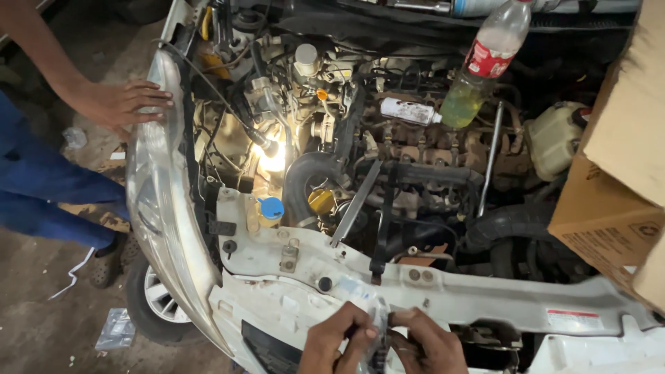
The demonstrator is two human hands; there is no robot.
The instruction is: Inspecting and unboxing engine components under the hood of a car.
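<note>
While both hands meet at the lower edge of the view, the left hand (337, 341) and right hand (424, 341) pinch a small clear crinkled plastic packet (374, 312), its long axis roughly upright, just in front of the white front crossmember (485, 294) of the open engine bay. Each grip is closed on the packet. Farther back, a clear plastic bottle (485, 62) holding yellowish liquid leans neck-down. Another person's hand (121, 102) rests on the headlight (156, 173).

Car repair workshop, open engine bay (388, 173), lit work lamp (271, 154), stained concrete floor (34, 312), cardboard boxes (616, 208)
</note>
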